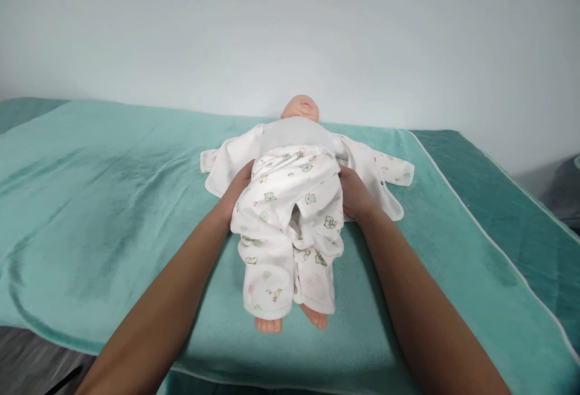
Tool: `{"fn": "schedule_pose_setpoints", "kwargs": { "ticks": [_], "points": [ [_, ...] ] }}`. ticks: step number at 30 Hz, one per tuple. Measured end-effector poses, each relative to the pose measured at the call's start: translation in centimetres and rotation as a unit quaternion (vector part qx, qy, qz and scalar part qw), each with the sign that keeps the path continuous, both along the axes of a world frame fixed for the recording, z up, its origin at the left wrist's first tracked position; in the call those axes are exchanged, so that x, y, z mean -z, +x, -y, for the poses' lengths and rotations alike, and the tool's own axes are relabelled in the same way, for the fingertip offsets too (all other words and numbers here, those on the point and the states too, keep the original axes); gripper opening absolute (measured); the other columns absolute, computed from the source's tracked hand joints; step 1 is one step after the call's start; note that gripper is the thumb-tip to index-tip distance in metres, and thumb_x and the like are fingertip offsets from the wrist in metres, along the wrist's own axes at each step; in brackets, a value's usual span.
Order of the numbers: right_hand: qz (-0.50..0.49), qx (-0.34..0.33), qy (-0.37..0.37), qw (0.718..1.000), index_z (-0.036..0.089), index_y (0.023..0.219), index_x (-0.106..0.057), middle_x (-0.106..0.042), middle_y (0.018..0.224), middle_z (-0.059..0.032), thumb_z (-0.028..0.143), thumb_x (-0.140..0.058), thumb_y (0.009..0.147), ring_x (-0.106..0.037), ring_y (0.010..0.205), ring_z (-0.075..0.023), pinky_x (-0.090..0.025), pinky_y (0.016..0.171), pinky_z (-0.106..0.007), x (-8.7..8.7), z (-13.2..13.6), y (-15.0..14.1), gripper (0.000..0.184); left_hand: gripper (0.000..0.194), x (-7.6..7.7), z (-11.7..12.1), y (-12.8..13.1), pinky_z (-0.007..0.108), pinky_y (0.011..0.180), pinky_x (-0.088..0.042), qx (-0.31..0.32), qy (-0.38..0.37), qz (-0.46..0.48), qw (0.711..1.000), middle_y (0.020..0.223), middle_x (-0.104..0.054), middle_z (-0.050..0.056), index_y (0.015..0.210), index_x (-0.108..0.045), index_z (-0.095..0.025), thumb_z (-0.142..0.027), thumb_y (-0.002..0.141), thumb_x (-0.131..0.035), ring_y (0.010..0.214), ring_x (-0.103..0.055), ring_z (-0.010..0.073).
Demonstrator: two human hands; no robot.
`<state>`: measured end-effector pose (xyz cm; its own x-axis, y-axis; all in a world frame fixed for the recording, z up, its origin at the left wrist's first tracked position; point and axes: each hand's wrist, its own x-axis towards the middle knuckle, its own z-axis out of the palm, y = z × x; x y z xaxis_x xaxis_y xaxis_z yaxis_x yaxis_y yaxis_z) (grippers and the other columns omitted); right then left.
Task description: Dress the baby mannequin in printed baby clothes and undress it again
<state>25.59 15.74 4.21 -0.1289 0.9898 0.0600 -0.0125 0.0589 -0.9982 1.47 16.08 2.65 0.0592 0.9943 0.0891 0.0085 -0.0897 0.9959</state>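
Note:
A baby doll (300, 108) lies on its back, head at the far side and feet towards me. White pants (290, 189) printed with small green bears cover its hips and legs, and the bare toes stick out of the cuffs. My left hand (242, 185) grips the pants at the waist on the left. On the opposite side, my right hand (354, 191) holds the waist the same way. The fingers of both hands are mostly hidden behind the cloth and the doll's body. A white jacket (376, 168) is spread beneath the torso, its sleeves stretched out sideways.
A light green blanket (113, 202) covers the table, with wrinkles on its left part. Darker green cloth (512, 202) shows at the right edge. Behind the doll's head rises a pale wall (290, 26). Grey floor (36, 362) appears at lower left.

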Motion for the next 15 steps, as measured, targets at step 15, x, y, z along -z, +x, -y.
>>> {"fn": "schedule_pose_setpoints", "kwargs": {
  "ticks": [15],
  "points": [
    [0.032,0.048,0.047,0.997,0.023,0.097,-0.078,-0.079,0.089,-0.0043,0.035,-0.066,0.079,-0.069,0.100,-0.0292,-0.055,0.091,-0.046,1.5,-1.0,0.3,0.025,0.025,-0.6,-0.2,0.1,0.030,0.069,-0.048,-0.054,-0.041,0.019,0.998,0.082,-0.068,-0.001,0.089,-0.063,-0.022,-0.026,0.065,-0.069,0.081,-0.061,0.0192]
  ]
}}
